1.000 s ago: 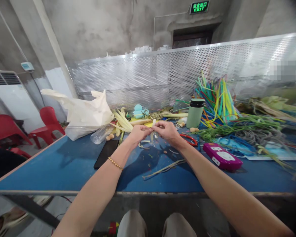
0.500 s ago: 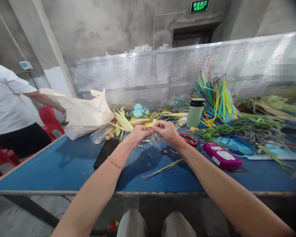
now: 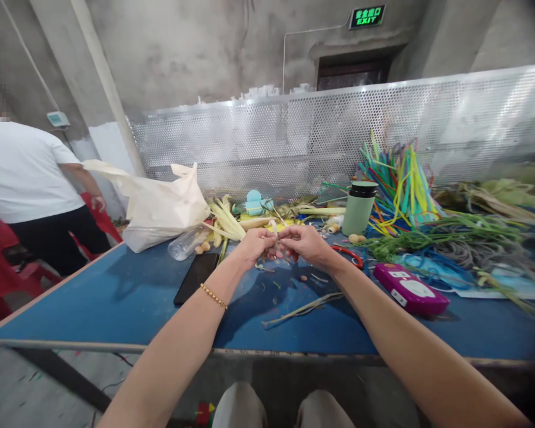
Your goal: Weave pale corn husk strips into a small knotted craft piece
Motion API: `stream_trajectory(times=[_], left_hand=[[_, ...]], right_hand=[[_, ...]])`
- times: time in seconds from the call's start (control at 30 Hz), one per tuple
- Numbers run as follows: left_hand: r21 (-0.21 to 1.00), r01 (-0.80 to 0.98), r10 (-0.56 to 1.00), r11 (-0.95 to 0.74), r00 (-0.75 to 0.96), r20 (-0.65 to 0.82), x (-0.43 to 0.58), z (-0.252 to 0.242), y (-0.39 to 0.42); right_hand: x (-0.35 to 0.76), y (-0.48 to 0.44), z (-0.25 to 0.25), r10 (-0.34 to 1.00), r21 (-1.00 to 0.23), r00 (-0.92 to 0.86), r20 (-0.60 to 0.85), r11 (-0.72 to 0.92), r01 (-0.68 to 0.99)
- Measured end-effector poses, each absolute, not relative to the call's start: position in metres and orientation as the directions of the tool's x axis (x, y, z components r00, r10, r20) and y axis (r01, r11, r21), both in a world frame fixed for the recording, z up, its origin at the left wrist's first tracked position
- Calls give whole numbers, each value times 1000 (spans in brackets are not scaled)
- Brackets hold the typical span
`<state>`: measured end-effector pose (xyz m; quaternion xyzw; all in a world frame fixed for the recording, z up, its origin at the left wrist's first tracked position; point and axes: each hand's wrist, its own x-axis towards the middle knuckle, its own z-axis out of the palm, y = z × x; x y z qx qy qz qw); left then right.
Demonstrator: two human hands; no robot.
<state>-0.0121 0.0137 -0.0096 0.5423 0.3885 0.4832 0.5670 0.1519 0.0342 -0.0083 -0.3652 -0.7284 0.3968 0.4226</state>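
Above the middle of the blue table, my left hand [image 3: 256,245] pinches a small pale strip of husk [image 3: 274,226] between thumb and fingers. Close against it, my right hand [image 3: 307,244] has its thumb and fingertips pressed together at the same piece. The strip's upper end sticks up between the hands; its lower part is hidden by my fingers. Just below lie small scraps and a thin bundle of dry stalks [image 3: 303,310]. Red-handled scissors [image 3: 351,255] rest beside my right wrist, and a black phone [image 3: 197,277] lies left of my left forearm.
A cream plastic bag [image 3: 163,205], a clear bottle [image 3: 185,244] and pale husks [image 3: 227,219] lie at left. A green tumbler [image 3: 359,208], purple box [image 3: 411,288], colourful strips [image 3: 405,184] and green stems [image 3: 446,235] occupy the right. A person in a white shirt [image 3: 27,169] stands beyond the left edge.
My fingertips have shifted slightly, the right ones lower, with the pale strip still between my hands. The view has swung a little left. The person at left has moved, and their arm hangs lower.
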Motion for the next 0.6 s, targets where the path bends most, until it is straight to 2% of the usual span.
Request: stream_trajectory(times=[0.13, 0.27, 0.6], left_hand=[[992, -117, 961, -36, 268, 66, -12, -7, 11], [988, -153, 965, -3, 259, 43, -13, -5, 12], [984, -177, 972, -25, 225, 65, -14, -6, 13]], right_hand=[[154, 39, -11, 862, -875, -390, 325, 430, 222], [155, 42, -12, 850, -820, -353, 392, 496, 284], [153, 47, -12, 757, -678, -385, 527, 648, 346]])
